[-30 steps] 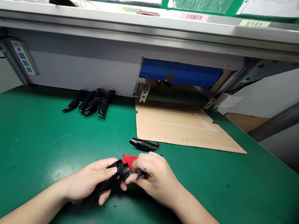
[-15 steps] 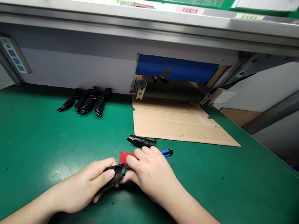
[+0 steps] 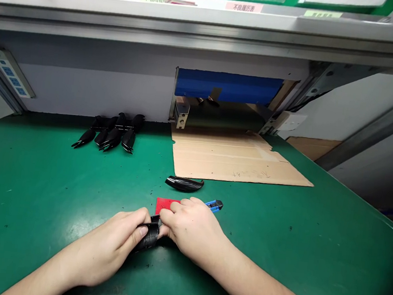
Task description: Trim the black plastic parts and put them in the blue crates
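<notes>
Close to the front of the bench, my left hand [image 3: 114, 242] is closed around a black curved plastic part [image 3: 150, 238], with the thumb pressed on top. Against the part's right end, my right hand [image 3: 193, 225] is closed on a blue utility knife [image 3: 215, 206]. The knife's dark-tipped rear end sticks out behind my knuckles; my fingers hide most of the handle, and the blade cannot be made out. Partly covered by my right hand, a flat red piece [image 3: 166, 204] lies beyond the part. Farther back rests a ribbed black plastic piece [image 3: 184, 184].
Several black plastic parts [image 3: 113, 133] lie together at the back left. A cardboard sheet [image 3: 237, 164] extends from an opening under a blue panel [image 3: 228, 87]. A metal shelf edge [image 3: 195, 29] spans above the green bench [image 3: 35, 195]. A power strip [image 3: 11, 72] is mounted at left.
My right hand and the knife have shifted slightly left and downward against the part. The black part has turned a little in my left hand. The whole view has shifted slightly.
</notes>
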The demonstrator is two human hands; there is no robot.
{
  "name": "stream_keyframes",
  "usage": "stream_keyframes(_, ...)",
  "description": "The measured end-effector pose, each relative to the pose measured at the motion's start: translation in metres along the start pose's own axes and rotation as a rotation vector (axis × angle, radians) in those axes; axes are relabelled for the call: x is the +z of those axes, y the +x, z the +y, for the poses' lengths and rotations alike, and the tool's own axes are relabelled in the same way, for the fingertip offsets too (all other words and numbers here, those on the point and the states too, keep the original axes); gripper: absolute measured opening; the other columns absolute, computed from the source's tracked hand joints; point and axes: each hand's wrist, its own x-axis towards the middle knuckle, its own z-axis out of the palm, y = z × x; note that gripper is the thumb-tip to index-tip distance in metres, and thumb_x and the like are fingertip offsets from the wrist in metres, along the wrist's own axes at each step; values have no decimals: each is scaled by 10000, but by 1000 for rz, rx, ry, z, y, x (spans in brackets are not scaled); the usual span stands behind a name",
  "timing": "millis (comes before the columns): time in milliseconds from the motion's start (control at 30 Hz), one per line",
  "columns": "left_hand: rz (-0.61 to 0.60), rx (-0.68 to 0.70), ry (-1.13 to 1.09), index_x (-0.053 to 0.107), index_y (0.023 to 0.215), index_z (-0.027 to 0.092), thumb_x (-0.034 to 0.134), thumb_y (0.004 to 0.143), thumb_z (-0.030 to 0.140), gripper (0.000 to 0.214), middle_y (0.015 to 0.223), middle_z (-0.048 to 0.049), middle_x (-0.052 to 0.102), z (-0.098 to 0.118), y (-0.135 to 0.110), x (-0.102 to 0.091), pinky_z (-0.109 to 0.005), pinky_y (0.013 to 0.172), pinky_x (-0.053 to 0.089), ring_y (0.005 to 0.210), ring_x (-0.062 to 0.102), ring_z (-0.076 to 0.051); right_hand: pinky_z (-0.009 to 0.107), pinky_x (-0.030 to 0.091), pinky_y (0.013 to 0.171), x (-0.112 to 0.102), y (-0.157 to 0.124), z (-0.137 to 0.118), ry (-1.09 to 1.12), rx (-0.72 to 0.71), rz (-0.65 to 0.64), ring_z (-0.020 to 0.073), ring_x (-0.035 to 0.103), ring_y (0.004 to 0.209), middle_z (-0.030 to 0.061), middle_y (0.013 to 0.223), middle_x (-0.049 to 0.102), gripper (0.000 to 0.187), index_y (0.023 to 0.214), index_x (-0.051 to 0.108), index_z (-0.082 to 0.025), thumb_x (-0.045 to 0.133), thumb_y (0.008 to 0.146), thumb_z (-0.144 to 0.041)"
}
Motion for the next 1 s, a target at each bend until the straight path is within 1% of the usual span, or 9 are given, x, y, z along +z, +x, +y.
stream_keyframes(200, -8, 78, 23, 426, 874, 234, 259, 977, 376, 243, 837, 7, 487, -1, 0, 1, -275, 692, 329, 766, 422, -167, 217, 259, 524, -15, -7, 16, 567, -25, -166, 112, 433, 574, -44, 642, 514, 392, 695, 483, -181, 477, 977, -452)
stream_keyframes(333, 19, 113, -39, 428, 868, 225, 258, 978, 381, 255, 855, 2, 505, -1, 0, -2, -269, 724, 343, 775, 429, -162, 214, 348, 584, -24, -8, 31, 980, 1, -80, 122, 421, 624, -24, 695, 477, 466, 773, 526, -171, 348, 992, -542)
stream_keyframes(400, 33, 125, -65, 423, 851, 219, 262, 978, 381, 262, 861, 3, 503, -1, 0, -3, -265, 732, 347, 772, 426, -155, 230, 374, 626, -24, -6, 33, 1044, 21, 29, 136, 450, 668, -6, 734, 504, 496, 804, 549, -163, 357, 971, -590)
stream_keyframes(500, 37, 115, -105, 446, 858, 218, 274, 975, 405, 280, 851, 8, 502, -2, -1, -2, -263, 733, 358, 766, 434, -149, 250, 382, 668, -18, -4, 28, 898, 46, 275, 150, 482, 715, 14, 790, 539, 444, 876, 568, -171, 459, 932, -598)
stream_keyframes(600, 21, 14, -206, 471, 1088, 275, 274, 962, 475, 308, 898, 9, 528, -5, -1, 2, -274, 699, 393, 708, 465, -144, 278, 359, 663, -12, -4, 18, 563, -122, 459, 159, 476, 709, 38, 852, 546, 483, 973, 589, -182, 534, 864, -650)
stream_keyframes(733, -3, -67, -340, 188, 1402, 404, 303, 940, 532, 493, 1026, 6, 563, -10, 4, 7, -290, 709, 434, 677, 481, -141, 293, 314, 614, -6, -2, 7, 169, -322, 372, 153, 515, 748, 55, 1080, 558, 324, 871, 608, -200, 492, 955, -491)
stream_keyframes(800, 1, -85, -375, 170, 1424, 386, 329, 920, 565, 558, 997, 0, 583, -13, 5, 8, -289, 708, 442, 683, 482, -150, 293, 308, 593, -5, -1, 0, 52, -340, 301, 136, 526, 742, 21, 1073, 571, 246, 815, 595, -203, 472, 979, -340)
stream_keyframes(900, 16, -135, -373, 199, 1431, 374, 380, 848, 652, 671, 959, -13, 632, -19, 5, 7, -305, 635, 462, 662, 521, -186, 291, 321, 574, -9, -2, -13, -72, -339, 226, 136, 537, 748, -13, 991, 585, 148, 923, 592, -233, 455, 979, -236)
stream_keyframes(1000, 13, -149, -260, 210, 1393, 512, 363, 771, 733, 678, 839, 47, 689, -20, 12, 6, -363, 580, 493, 602, 581, -240, 287, 310, 521, -13, -9, -18, -165, -341, 156, 145, 542, 706, -23, 947, 583, 159, 1055, 573, -252, 441, 984, -201)
